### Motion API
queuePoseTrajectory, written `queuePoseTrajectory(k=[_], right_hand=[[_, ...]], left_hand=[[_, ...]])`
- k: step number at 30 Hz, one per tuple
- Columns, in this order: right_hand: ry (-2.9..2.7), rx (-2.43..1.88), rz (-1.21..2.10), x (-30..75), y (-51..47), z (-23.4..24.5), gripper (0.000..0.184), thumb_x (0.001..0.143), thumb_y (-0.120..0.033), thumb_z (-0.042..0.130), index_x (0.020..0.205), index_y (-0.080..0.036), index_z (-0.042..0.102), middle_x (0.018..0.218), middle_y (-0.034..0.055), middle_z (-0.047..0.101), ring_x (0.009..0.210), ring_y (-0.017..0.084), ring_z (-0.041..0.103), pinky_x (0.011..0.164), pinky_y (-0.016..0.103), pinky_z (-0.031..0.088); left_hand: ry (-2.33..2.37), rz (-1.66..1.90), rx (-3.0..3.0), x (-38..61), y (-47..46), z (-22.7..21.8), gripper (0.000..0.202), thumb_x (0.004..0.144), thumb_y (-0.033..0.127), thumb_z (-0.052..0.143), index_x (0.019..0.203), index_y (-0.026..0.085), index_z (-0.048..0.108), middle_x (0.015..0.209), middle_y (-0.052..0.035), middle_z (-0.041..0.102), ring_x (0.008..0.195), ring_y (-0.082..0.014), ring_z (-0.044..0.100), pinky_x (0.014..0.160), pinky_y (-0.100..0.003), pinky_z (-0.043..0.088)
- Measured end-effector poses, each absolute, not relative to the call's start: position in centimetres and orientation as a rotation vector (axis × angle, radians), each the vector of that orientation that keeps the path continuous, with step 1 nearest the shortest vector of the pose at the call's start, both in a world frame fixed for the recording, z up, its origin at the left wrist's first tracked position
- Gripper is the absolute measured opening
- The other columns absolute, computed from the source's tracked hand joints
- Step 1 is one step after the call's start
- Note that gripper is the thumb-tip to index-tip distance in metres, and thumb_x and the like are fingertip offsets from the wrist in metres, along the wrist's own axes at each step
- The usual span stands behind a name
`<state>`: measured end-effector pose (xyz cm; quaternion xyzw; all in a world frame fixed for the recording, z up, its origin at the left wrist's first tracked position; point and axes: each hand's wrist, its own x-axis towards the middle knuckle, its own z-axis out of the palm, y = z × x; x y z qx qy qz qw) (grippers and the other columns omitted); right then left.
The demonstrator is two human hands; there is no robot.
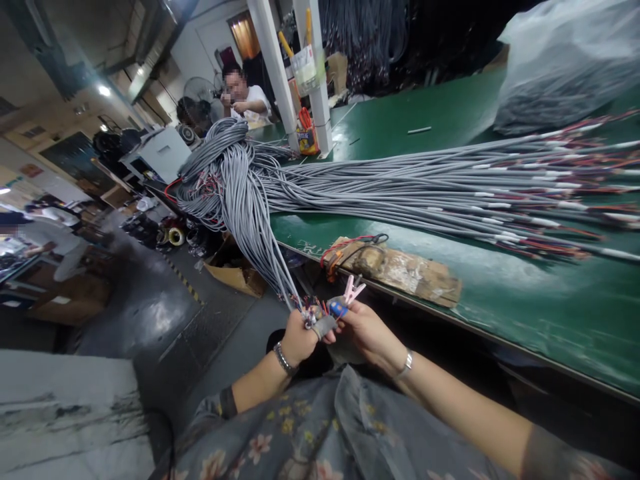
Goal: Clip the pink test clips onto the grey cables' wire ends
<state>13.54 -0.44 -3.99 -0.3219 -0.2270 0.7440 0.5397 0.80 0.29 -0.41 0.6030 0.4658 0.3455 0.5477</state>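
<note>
A thick bundle of grey cables (250, 213) hangs off the bench and runs down to my left hand (300, 339). My left hand is closed around the cable ends, where thin coloured wires (311, 303) fan out. A grey wrapping (324, 326) shows at its fingers. Close beside it, my right hand (367, 328) is closed, with thumb and fingers together at the wire ends. A small blue piece (339, 308) shows at its fingertips; I cannot tell what it is. Just above those fingers a pink clip (353, 289) sticks up, and its lower end is hidden.
Many grey cables (400, 180) with stripped ends lie along the green bench (500, 307). A worn wooden board (415, 273) with wires sits at its front edge. A plastic-wrapped bundle (565, 67) stands far right. Behind white posts (273, 67), a co-worker (247, 100) sits.
</note>
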Motion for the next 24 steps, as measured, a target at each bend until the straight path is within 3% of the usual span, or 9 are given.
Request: queuePoseTrajectory(k=[6,18,24], right_hand=[[-0.454,-0.881,1.704,14.1,-0.8,-3.8,0.042,0.048,-0.046,0.087,0.060,-0.018,0.057,0.050,-0.0064,0.044,0.047,0.008,0.034,0.047,0.025,0.029],[-0.563,-0.954,1.764,14.4,-1.9,-3.2,0.046,0.050,-0.052,0.083,0.059,-0.018,0.055,0.047,-0.0055,0.045,0.047,0.008,0.037,0.048,0.023,0.030],[-0.608,-1.034,1.679,14.0,-1.2,-2.4,0.049,0.043,-0.053,0.084,0.061,-0.018,0.056,0.044,-0.0070,0.046,0.044,0.007,0.036,0.046,0.023,0.027]], left_hand=[[1.139,0.983,1.366,0.6,0.2,-1.8,0.039,0.073,0.050,0.066,0.056,0.016,0.059,0.048,-0.0020,0.061,0.044,-0.0119,0.057,0.047,-0.023,0.049],[1.196,1.071,1.368,0.7,-0.1,-2.1,0.042,0.075,0.053,0.064,0.055,0.016,0.056,0.047,-0.0016,0.061,0.042,-0.0117,0.056,0.047,-0.023,0.049],[1.224,1.055,1.410,0.9,-0.5,-1.8,0.044,0.069,0.057,0.067,0.053,0.016,0.057,0.046,-0.0024,0.060,0.043,-0.0126,0.058,0.047,-0.023,0.050]])
